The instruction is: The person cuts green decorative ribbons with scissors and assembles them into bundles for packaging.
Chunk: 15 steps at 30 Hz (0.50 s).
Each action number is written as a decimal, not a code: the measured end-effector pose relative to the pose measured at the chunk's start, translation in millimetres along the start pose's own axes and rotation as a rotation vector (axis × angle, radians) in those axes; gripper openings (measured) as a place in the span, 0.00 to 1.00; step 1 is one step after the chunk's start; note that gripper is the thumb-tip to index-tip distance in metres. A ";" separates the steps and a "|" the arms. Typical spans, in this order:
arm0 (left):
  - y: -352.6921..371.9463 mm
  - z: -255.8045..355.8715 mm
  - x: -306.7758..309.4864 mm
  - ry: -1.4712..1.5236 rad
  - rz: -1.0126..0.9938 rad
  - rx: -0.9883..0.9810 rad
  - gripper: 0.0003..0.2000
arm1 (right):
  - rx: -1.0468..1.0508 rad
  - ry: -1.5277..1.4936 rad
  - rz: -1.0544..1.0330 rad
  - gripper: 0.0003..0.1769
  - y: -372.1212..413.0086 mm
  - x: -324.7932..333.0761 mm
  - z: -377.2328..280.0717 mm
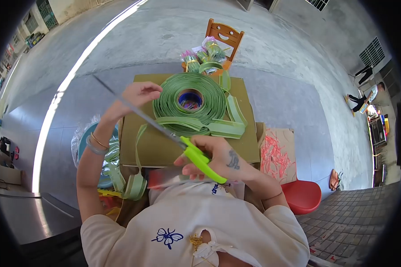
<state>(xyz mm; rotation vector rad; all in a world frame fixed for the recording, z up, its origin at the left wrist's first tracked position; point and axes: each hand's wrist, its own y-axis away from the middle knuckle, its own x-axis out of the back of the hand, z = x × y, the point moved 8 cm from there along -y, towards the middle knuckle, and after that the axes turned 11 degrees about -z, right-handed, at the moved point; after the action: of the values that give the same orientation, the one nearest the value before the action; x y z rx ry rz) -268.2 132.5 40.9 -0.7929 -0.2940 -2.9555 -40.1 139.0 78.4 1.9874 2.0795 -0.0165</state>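
My right hand (216, 158) is closed around the bright green handle of a pair of scissors (196, 156). The long blades look closed together and reach up and left, past my left wrist. My left hand (140, 94) is raised at the left side of a big roll of green ribbon (165, 95); its fingers are loosely bent and apart, and I see nothing in them. A loose ribbon end (229, 129) folds along the roll's right and front. Another strip (136, 186) hangs over the table's front left edge.
The roll lies on a brown board-topped table (133, 151). Beyond it, a wooden chair (225, 33) bears wrapped bundles (214, 51). Left is a blue tub (107, 180); right are pink-red strips (275, 155) on cardboard and a red stool (303, 196). A person (365, 98) is far right.
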 end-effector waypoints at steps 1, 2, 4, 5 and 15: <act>-16.8 19.5 -14.5 -0.061 0.010 -0.078 0.15 | 0.036 0.084 0.156 0.12 15.4 27.5 -5.3; -32.7 42.3 -31.4 -0.165 0.011 -0.206 0.15 | 0.074 0.170 0.308 0.13 31.1 56.7 -9.3; -60.3 79.4 -70.4 -0.310 -0.037 -0.352 0.15 | 0.156 0.322 0.746 0.14 62.7 128.6 -9.6; -72.7 92.7 -90.3 -0.349 -0.087 -0.372 0.15 | 0.147 0.492 0.900 0.15 73.1 159.9 -9.1; -48.7 123.2 -201.7 -0.452 -0.369 -0.632 0.14 | -0.029 0.723 0.907 0.21 31.5 288.2 88.8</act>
<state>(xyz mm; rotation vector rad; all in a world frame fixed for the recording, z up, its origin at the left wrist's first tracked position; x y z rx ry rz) -39.1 208.1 36.2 -1.6379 0.5765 -3.1867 -0.8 406.6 -58.7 3.0039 1.1977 1.0089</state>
